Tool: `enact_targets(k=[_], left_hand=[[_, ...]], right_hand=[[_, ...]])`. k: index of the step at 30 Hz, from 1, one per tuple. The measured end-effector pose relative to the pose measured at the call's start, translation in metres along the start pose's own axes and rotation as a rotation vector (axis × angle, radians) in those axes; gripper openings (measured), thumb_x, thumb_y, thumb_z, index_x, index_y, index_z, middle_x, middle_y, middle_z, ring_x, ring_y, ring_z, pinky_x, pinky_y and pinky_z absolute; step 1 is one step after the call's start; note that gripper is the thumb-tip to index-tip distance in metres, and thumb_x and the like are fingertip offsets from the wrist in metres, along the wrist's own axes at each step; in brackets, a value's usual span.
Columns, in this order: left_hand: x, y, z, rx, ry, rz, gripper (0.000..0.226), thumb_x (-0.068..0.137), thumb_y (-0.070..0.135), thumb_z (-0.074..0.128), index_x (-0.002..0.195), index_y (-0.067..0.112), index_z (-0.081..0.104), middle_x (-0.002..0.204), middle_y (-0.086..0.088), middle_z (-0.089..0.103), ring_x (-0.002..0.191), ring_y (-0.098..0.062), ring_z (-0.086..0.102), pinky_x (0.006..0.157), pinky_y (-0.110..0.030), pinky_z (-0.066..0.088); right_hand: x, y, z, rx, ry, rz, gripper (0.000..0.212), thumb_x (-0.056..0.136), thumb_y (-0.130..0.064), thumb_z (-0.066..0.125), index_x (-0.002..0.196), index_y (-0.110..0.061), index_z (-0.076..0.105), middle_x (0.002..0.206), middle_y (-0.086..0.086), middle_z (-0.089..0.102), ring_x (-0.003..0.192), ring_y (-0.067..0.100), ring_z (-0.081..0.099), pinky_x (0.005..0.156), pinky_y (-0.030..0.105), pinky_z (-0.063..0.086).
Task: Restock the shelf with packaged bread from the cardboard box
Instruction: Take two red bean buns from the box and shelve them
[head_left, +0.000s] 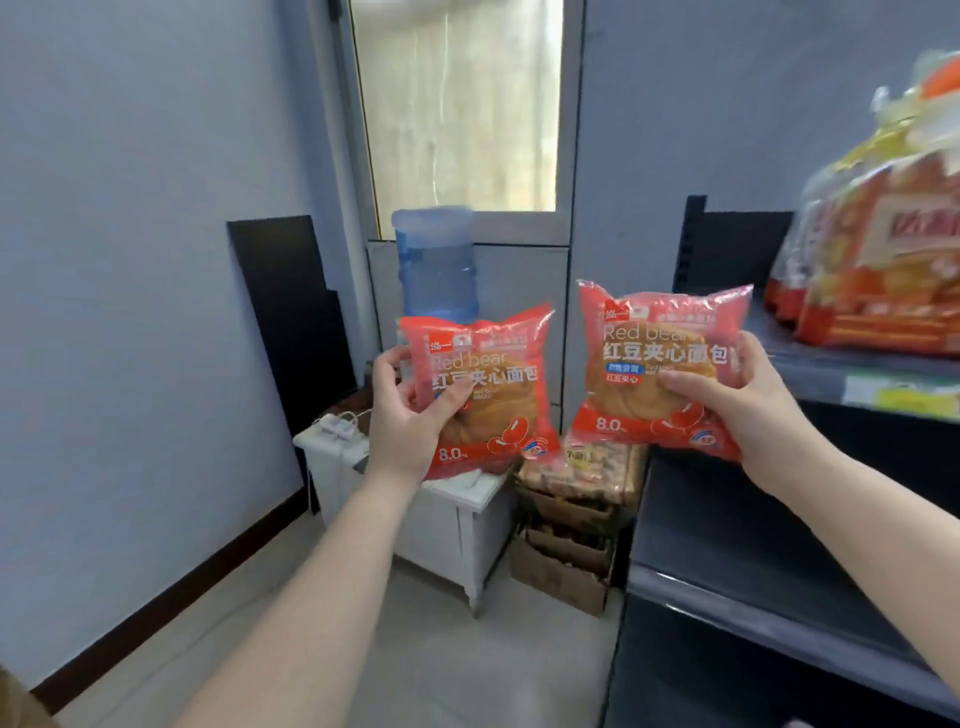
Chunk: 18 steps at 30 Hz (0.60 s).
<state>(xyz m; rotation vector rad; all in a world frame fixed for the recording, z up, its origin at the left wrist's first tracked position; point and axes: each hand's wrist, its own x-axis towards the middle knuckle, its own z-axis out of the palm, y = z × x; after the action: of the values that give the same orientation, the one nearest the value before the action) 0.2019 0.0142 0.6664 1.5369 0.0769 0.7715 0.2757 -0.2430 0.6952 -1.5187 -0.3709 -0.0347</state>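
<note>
2 red packets of red bean bread are held up in front of the camera, 1 in each hand, side by side and apart from each other. The left packet (480, 389) is gripped by the left hand (410, 410) at its left edge, with the thumb curled over the printed front and the fingers behind. The right packet (660, 369) is gripped by the right hand (748, 400) at its right edge, the thumb pressed across the front over the round bun.

Both packets are held upright with the printed faces turned toward the camera and the text readable, top seams up. The long axis of each is roughly vertical; the left packet is tilted slightly, its top leaning left, and the right packet is tilted slightly the other way. The right packet is held a little higher and nearer the dark shelf (779, 519) at the right.

On an upper shelf level (831, 374), larger orange bread bags (883, 260) are stood at the right edge of view. Below and between the packets, stacked cardboard boxes (566, 566) are seen on the floor against the shelf, with packaged goods (582, 467) on top. A blue water bottle (436, 260) is seated on a white cabinet (457, 535) behind the left packet.
</note>
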Motion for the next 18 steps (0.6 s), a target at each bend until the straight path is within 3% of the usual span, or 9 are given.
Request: enact_targets(k=[5, 9, 14, 18], left_hand=[[-0.013, 0.037, 0.106, -0.056, -0.170, 0.066, 0.040, 0.079, 0.023, 0.069, 0.103, 0.036, 0.040, 0.102, -0.002, 0.065, 0.091, -0.017, 0.065, 0.076, -0.034, 0.055], [-0.041, 0.064, 0.190, -0.090, -0.288, 0.102, 0.046, 0.081, 0.025, 0.067, 0.114, 0.030, 0.035, 0.098, 0.007, 0.064, 0.090, -0.012, 0.065, 0.075, -0.028, 0.054], [-0.086, 0.094, 0.288, -0.138, -0.387, 0.101, 0.049, 0.080, 0.028, 0.069, 0.116, 0.031, 0.036, 0.108, -0.003, 0.065, 0.096, -0.021, 0.067, 0.081, -0.039, 0.056], [-0.129, 0.117, 0.359, -0.176, -0.442, 0.141, 0.050, 0.080, 0.028, 0.070, 0.118, 0.030, 0.037, 0.108, 0.001, 0.065, 0.096, -0.014, 0.067, 0.083, -0.037, 0.056]], right_hand=[[-0.035, -0.041, -0.102, -0.039, 0.170, -0.073, 0.080, 0.048, -0.033, 0.079, 0.120, -0.028, 0.044, 0.115, 0.001, 0.064, 0.101, 0.022, 0.066, 0.086, 0.043, 0.054], [-0.067, -0.068, -0.179, -0.108, 0.280, -0.124, 0.082, 0.052, -0.034, 0.077, 0.124, -0.028, 0.038, 0.113, 0.000, 0.064, 0.098, 0.019, 0.067, 0.081, 0.038, 0.055], [-0.112, -0.090, -0.276, -0.251, 0.391, -0.174, 0.071, 0.061, -0.031, 0.081, 0.118, -0.030, 0.039, 0.108, -0.003, 0.065, 0.094, 0.014, 0.067, 0.072, 0.032, 0.056], [-0.148, -0.105, -0.352, -0.348, 0.456, -0.197, 0.066, 0.066, -0.029, 0.081, 0.117, -0.030, 0.039, 0.110, -0.001, 0.063, 0.095, 0.016, 0.066, 0.071, 0.030, 0.056]])
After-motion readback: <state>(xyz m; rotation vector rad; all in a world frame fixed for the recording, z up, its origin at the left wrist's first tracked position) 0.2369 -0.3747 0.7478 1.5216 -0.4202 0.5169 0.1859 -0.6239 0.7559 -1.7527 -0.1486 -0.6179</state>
